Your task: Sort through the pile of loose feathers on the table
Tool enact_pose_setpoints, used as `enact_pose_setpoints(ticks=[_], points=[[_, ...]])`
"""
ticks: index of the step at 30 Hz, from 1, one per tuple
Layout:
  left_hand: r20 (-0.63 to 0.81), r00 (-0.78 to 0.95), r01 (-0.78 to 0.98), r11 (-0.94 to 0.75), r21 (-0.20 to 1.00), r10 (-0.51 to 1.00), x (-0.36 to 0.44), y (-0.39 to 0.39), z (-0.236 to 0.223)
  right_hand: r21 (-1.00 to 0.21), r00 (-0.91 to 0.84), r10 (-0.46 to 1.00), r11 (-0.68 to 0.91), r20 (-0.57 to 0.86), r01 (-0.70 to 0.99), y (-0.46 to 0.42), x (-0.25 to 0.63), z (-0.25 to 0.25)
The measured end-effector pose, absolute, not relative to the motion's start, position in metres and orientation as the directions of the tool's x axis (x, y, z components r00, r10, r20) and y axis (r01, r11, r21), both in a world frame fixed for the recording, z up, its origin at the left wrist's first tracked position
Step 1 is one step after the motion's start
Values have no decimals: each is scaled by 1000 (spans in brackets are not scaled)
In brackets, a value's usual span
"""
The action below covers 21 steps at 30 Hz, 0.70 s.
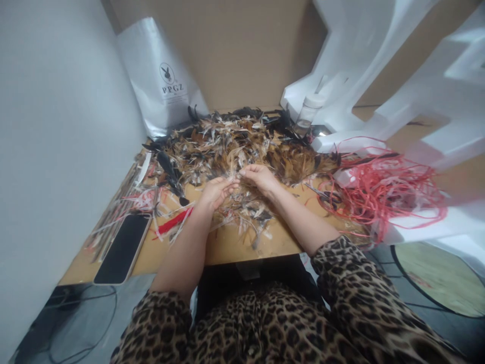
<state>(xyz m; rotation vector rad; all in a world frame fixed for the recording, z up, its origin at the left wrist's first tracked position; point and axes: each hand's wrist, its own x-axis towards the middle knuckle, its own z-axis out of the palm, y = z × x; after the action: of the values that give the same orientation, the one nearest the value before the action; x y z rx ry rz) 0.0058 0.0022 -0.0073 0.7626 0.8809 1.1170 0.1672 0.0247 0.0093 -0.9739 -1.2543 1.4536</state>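
A big heap of brown, black and white feathers [242, 144] covers the back of a wooden table [227, 245]. My left hand [215, 192] and my right hand [259, 178] meet at the heap's near edge. Both hands have their fingers pinched together on a thin pale feather [234, 180] held between them. Loose feathers lie scattered under my wrists. A red feather [172, 222] rests on the table just left of my left forearm.
A black phone [123, 247] lies face up at the table's left front. A tangle of red string [382, 192] sits at the right. A white PPGZ bag [164, 81] stands at the back left, a small clear bottle [307, 114] behind the heap, white foam pieces [417, 101] at right.
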Motion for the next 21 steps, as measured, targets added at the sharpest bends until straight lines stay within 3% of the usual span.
enact_pose_setpoints(ticks=[14,21], points=[[-171,241,-357,251,900,955,8,1,-9,-979,-203,970,159,132,125,17,161,13],[-118,197,-287,172,942,973,8,1,-13,-985,-188,975,142,121,102,19,160,7]])
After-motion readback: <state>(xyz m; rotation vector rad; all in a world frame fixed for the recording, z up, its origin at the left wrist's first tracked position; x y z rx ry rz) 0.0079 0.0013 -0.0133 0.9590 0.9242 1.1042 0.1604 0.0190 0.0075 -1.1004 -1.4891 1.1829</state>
